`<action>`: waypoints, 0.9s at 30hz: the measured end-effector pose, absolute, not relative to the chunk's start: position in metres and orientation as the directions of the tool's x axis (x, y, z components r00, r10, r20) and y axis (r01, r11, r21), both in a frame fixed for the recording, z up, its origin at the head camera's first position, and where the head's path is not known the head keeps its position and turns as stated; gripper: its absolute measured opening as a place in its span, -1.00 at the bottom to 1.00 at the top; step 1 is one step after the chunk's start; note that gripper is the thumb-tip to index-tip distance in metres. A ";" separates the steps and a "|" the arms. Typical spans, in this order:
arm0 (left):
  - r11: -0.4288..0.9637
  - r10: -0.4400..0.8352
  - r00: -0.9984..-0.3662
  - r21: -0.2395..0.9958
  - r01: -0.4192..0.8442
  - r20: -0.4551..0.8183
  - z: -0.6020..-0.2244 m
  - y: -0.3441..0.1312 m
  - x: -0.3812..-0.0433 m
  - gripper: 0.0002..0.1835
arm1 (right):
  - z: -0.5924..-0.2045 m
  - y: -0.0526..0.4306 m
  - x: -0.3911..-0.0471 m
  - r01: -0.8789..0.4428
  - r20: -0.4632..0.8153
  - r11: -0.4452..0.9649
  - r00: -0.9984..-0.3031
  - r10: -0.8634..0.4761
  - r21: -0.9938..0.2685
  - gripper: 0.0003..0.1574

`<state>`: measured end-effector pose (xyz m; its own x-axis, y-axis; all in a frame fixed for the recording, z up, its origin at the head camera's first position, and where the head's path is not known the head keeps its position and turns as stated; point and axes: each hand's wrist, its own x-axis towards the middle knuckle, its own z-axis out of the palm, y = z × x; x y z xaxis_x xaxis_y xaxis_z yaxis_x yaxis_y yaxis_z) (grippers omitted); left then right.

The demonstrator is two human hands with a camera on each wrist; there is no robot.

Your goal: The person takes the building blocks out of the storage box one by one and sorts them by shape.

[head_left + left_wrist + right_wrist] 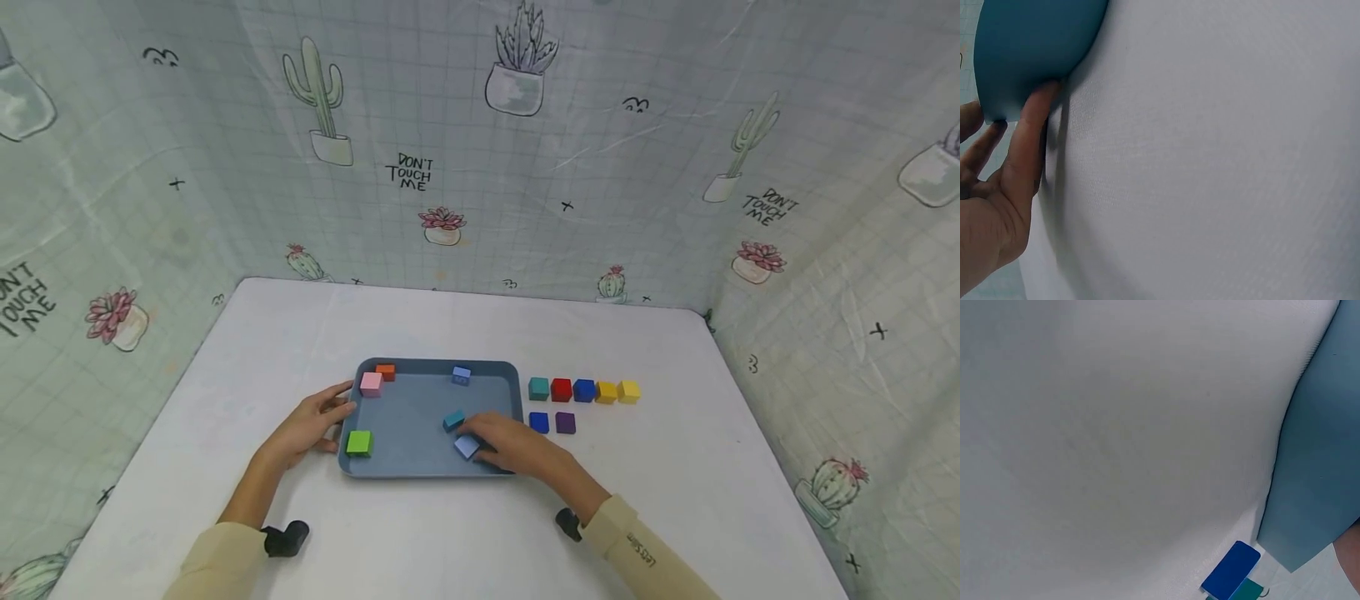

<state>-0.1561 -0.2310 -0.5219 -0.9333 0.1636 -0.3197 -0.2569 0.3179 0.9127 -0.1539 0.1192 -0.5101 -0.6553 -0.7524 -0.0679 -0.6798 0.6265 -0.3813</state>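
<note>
A blue-grey tray [408,477] lies on the white table, also seen close up as a tray wall [1035,50] in the left wrist view. At its left side my left hand [311,427] holds the rim, the thumb against the outer wall. My right hand [513,443] reaches over the right part of the tray and pinches a light blue block [467,447] between thumb and fingers. Just beyond the fingertips sits a teal-blue block [453,420]. Also in the tray are a green block [360,443], a pink block [371,384], an orange block [386,372] and a periwinkle block [461,376].
Right of the tray, blocks stand in two rows: teal [538,388], red [561,389], blue [584,390], orange-yellow [606,392] and yellow [628,392] behind, another blue one [538,422] and a purple one [566,422] in front. A cactus-print cloth [487,183] hangs around the table.
</note>
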 end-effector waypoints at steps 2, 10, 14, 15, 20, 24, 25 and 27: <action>0.330 0.167 -0.937 0.913 -0.240 -0.306 -0.521 -0.230 -0.157 -0.33 | -0.511 0.120 -0.154 -0.681 -0.066 0.625 -0.655 -0.753 -0.381 -0.45; 0.329 0.156 -0.939 0.913 -0.242 -0.305 -0.521 -0.229 -0.156 -0.34 | -0.511 0.120 -0.153 -0.705 -0.045 0.616 -0.644 -0.763 -0.351 -0.48; 0.325 0.149 -0.937 0.911 -0.254 -0.314 -0.522 -0.229 -0.155 -0.33 | -0.511 0.120 -0.152 -0.709 -0.034 0.618 -0.648 -0.761 -0.340 -0.48; 0.325 0.149 -0.937 0.911 -0.255 -0.316 -0.522 -0.229 -0.155 -0.32 | -0.512 0.120 -0.152 -0.706 -0.035 0.621 -0.651 -0.758 -0.340 -0.48; 0.318 0.153 -0.936 0.912 -0.258 -0.318 -0.523 -0.229 -0.154 -0.31 | -0.513 0.120 -0.151 -0.685 -0.046 0.644 -0.672 -0.739 -0.340 -0.47; 0.315 0.153 -0.937 0.914 -0.256 -0.315 -0.523 -0.229 -0.153 -0.32 | -0.513 0.121 -0.149 -0.658 -0.045 0.660 -0.695 -0.717 -0.363 -0.45; 0.316 0.152 -0.937 0.914 -0.256 -0.315 -0.523 -0.229 -0.153 -0.32 | -0.513 0.121 -0.149 -0.652 -0.042 0.663 -0.701 -0.712 -0.368 -0.44; 0.317 0.151 -0.937 0.913 -0.257 -0.316 -0.523 -0.228 -0.153 -0.32 | -0.513 0.123 -0.148 -0.641 -0.034 0.669 -0.712 -0.701 -0.376 -0.41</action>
